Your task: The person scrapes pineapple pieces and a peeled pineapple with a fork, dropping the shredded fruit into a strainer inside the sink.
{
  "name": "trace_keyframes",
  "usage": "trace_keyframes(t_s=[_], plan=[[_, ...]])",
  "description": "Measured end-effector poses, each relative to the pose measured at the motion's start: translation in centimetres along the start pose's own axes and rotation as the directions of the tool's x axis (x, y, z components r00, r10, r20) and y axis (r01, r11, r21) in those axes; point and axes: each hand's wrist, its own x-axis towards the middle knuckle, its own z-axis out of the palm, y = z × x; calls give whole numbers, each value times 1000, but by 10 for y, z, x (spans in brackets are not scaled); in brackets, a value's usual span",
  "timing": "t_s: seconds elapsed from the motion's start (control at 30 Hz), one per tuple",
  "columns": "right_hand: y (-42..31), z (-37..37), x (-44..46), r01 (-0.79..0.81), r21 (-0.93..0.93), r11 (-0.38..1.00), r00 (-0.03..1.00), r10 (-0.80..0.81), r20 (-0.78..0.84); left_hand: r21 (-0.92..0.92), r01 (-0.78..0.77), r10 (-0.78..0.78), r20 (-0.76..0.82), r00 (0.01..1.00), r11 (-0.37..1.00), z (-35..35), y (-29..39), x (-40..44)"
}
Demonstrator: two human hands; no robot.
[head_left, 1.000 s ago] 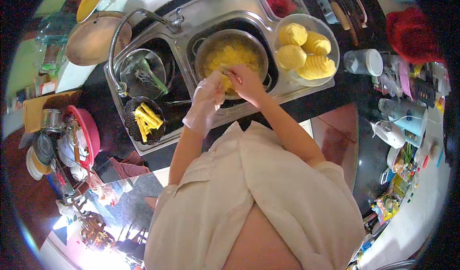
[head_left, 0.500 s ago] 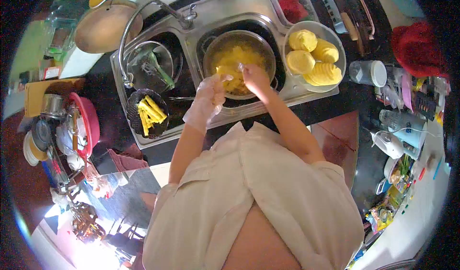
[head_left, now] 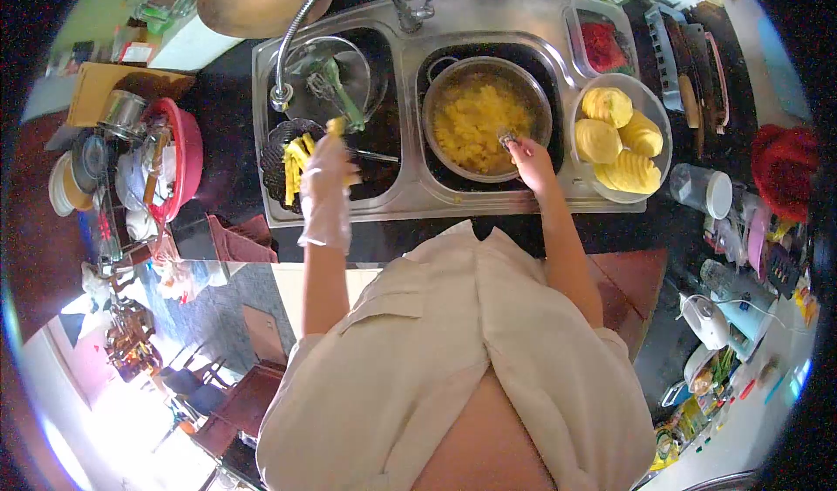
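Observation:
My left hand point(head_left: 325, 181), in a clear plastic glove, is closed on a yellow pineapple core point(head_left: 336, 127) whose end sticks out above the fingers. It is beside the dark mesh basket point(head_left: 275, 161), where several yellow core sticks point(head_left: 296, 170) lie. My right hand point(head_left: 534, 161), bare, pinches a small metal utensil point(head_left: 507, 139) over the near right rim of a metal pot point(head_left: 427, 133). I cannot make out the utensil's exact kind. Shredded pineapple flesh point(head_left: 479, 116) fills the pot, which stands in the right sink basin.
Several peeled pineapples point(head_left: 608, 107) sit in a clear bowl point(head_left: 666, 155) right of the pot. Behind it is a container point(head_left: 571, 33) with red contents. A whisk with a green handle point(head_left: 349, 107) lies in the left basin under the faucet point(head_left: 281, 97). Knives point(head_left: 689, 98) stand at the right.
My left hand has moved from over the pot leftward to the mesh basket, taking the core along. My right hand has shifted to the pot's near right rim. The view has turned slightly left.

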Motion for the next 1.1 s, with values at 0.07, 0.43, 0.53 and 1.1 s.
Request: trace_keyframes(t_s=[0.07, 0.43, 0.53, 1.1], plan=[[-5, 2, -6, 25, 28, 999, 997, -23, -71, -146, -257, 260, -1, 966, 955, -41, -56, 40], [-27, -5, -37, -311, 539, 783, 942, 328, 68, 465, -576, 383, 447, 808, 673, 67, 98, -71], [-22, -6, -40, -267, 604, 751, 948, 316, 26, 207, -808, 549, 639, 539, 552, 145, 81, -65], [-24, -10, -56, -155, 588, 794, 973, 225, -46, 166, -966, 645, 720, 256, 199, 253, 68, -117]])
